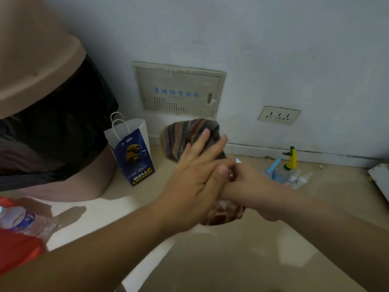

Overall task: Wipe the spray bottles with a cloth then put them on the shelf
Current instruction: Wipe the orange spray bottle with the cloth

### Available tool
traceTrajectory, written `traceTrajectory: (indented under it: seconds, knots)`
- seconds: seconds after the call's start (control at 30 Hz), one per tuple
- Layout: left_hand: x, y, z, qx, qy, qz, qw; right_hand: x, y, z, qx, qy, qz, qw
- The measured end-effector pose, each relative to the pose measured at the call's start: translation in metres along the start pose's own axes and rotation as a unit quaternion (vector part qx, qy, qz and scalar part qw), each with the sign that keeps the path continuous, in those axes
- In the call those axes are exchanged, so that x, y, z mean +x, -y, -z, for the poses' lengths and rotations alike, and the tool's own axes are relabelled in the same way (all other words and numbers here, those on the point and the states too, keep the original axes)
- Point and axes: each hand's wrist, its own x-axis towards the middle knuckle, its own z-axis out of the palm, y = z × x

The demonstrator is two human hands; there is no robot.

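One cloth (189, 135), one bag (131, 152), one bin (42, 81), one socket (279, 115), one water bottle (19, 222), one held bottle (223, 216). Two sprayers on the floor (231, 260): blue sprayer (273, 167), yellow sprayer (292, 160).

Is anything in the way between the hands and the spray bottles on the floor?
Nothing visible. Only bare floor lies between the right hand and the spray bottles. The left hand presses a striped cloth.

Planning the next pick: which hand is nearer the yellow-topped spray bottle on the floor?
Right. The right hand is just left of the yellow-topped spray bottle; the left hand lies farther left, fingers on the striped cloth.
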Motion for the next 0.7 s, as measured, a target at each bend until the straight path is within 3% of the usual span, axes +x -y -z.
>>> traceTrajectory:
  seconds: [0.2,0.33,0.4,0.57,0.7]
  knots:
    - [-0.024,-0.017,-0.025,-0.152,-0.026,0.08,0.985,0.002,-0.009,0.006,-0.034,-0.03,-0.027,0.999]
    - [-0.014,-0.012,-0.015,-0.179,-0.164,0.168,0.955,0.006,-0.008,0.001,-0.007,-0.071,-0.021,0.997]
    - [-0.013,-0.014,-0.013,-0.21,-0.193,0.231,0.93,0.007,-0.007,0.001,0.009,-0.083,-0.012,0.996]
    - [-0.006,-0.012,-0.005,-0.301,-0.137,0.306,0.893,0.004,-0.002,0.001,0.025,-0.045,0.007,0.999]
    - [-0.006,-0.015,-0.009,-0.425,-0.001,0.367,0.827,0.005,-0.001,0.001,0.042,-0.035,0.027,0.998]
